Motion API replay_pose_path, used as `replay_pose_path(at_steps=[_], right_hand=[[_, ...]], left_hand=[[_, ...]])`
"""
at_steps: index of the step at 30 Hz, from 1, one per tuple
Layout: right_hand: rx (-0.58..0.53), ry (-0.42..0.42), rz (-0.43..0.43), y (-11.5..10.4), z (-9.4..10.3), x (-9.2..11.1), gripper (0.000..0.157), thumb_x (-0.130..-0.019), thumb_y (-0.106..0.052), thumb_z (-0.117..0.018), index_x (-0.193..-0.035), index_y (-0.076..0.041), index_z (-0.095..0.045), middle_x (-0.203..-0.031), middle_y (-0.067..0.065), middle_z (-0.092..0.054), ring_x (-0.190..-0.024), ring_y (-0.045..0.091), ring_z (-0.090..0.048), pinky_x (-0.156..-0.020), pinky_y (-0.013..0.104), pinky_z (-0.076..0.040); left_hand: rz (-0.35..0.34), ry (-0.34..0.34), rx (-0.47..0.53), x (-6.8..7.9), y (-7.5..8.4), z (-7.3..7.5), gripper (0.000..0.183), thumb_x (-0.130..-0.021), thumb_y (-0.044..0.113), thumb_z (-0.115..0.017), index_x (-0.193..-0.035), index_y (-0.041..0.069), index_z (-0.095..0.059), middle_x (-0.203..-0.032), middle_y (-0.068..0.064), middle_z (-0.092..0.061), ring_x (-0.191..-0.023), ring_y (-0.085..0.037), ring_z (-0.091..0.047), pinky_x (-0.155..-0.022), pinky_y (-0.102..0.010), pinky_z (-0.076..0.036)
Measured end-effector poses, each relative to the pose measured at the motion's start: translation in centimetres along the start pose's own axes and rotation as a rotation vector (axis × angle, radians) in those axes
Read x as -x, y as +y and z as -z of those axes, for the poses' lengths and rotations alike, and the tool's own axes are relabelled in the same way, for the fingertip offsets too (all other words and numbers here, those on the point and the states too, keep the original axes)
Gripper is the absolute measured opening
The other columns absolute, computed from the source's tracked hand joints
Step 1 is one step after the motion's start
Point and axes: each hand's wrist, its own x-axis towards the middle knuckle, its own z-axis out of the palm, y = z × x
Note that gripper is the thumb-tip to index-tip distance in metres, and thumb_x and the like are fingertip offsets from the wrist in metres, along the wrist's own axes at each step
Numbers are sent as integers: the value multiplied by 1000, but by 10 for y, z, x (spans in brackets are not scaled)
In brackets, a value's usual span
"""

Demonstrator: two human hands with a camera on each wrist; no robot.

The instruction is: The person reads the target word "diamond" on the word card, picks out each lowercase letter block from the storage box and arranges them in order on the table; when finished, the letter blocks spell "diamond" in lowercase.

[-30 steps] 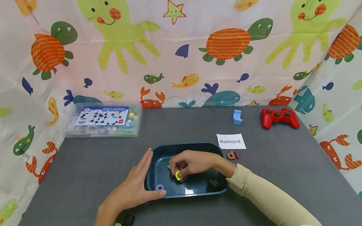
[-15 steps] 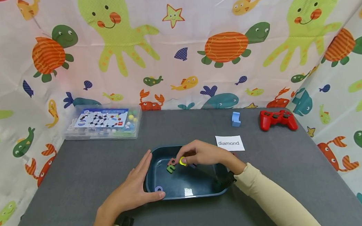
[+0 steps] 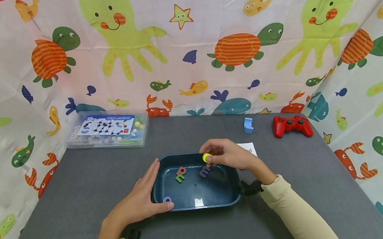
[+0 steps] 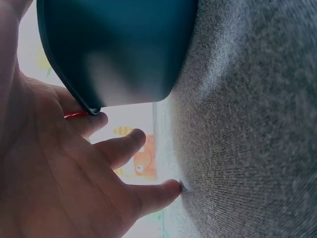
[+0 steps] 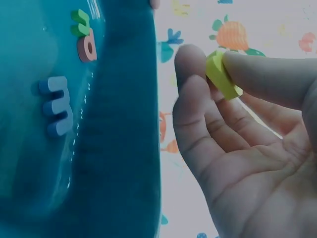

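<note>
My right hand [image 3: 228, 155] pinches a small yellow toy letter [image 3: 206, 157] between thumb and fingertips, above the far rim of a dark blue tray [image 3: 183, 195]. Which letter it is cannot be told; the right wrist view shows it edge-on. My left hand [image 3: 138, 199] rests against the tray's left end, fingers straight along the side, thumb over the front rim. Inside the tray lie a purple m [image 3: 204, 171], a green n [image 3: 180, 178], a reddish letter [image 3: 181, 170] touching or very near it, and a lilac ring-shaped letter [image 3: 167, 199] by my left thumb.
Behind my right hand lies a white word card [image 3: 248, 148], partly covered. Farther back are a light blue block-like stand [image 3: 248, 125] and a red game controller [image 3: 292, 125]. A clear plastic case [image 3: 106, 130] of small parts sits at the back left, before a printed curtain.
My right hand has lifted the yellow letter from the tray's middle toward its far right rim, uncovering the m, n and reddish letter. It now covers part of the card. My left hand stays put.
</note>
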Motion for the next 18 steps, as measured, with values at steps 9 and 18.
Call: replay_pose_path(at_steps=[9,18], right_hand=[[9,173,42,10,8,17,16,-101,-1,-73,-114,-5,-66,-99,14,-74,-87,35,-73,-75,46,-62],[-9,253,-62,18,17,39,16,-102,-11,-74,-117,-10,-71,-98,11,-74,-80,47,-64,-43,35,-46]], left_hand=[[15,-14,12,1,2,2,127,-87,65,-81,-174,25,1,-180,0,5,-162,-41,-13,-120,-78,-3],[32,-22,5,0,3,2,127,-86,66,-81,-174,25,1,-180,0,5,-161,-43,-13,-119,-78,-4]])
